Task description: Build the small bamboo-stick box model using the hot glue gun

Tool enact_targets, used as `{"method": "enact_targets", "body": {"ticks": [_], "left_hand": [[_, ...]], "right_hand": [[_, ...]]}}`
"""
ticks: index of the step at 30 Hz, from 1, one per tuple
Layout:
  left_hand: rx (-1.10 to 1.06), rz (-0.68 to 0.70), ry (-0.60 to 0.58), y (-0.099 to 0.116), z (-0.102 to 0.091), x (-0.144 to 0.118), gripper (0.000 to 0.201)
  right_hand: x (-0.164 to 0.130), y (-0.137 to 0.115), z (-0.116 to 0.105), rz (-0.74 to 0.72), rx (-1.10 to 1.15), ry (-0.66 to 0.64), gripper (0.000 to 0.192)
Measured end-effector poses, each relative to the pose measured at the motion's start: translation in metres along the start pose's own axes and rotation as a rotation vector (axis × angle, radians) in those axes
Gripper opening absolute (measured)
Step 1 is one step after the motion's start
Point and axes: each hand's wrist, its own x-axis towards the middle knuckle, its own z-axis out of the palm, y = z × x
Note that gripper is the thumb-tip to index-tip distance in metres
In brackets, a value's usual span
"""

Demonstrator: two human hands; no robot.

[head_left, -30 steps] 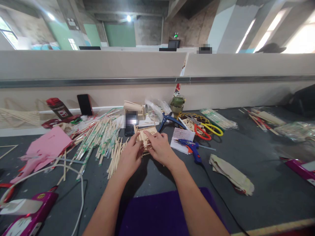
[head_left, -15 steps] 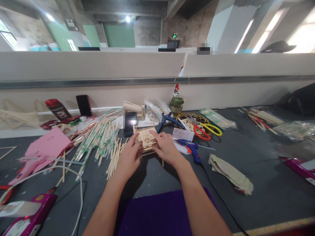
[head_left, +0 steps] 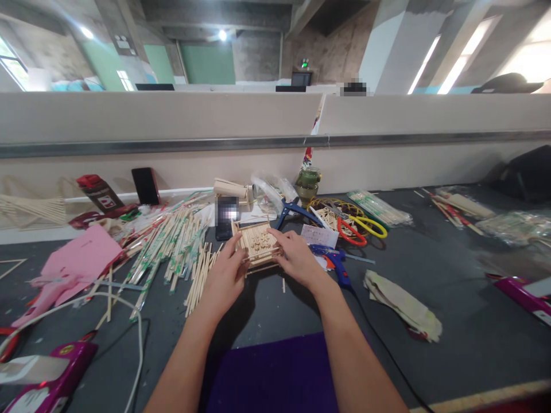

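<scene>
Wooden stick frame [head_left: 258, 244] grasped between left hand [head_left: 224, 276] and right hand [head_left: 299, 262] fingers.

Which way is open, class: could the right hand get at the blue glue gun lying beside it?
Probably yes. The right hand holds the stick frame, but the blue glue gun lies uncovered just to its right, nothing between.

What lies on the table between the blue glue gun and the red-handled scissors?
In the head view, a white paper slip with small red print lies between the blue glue gun and the red-handled scissors, just beyond the right hand.
</scene>
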Motion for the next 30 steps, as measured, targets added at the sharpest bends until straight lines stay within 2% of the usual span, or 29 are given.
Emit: {"method": "enact_targets", "body": {"ticks": [30], "left_hand": [[0.003,-0.005,-0.012,0.0,0.0,0.0,0.013]], "right_hand": [[-0.004,0.012,-0.005,-0.002,0.159,0.044,0.066]]}}
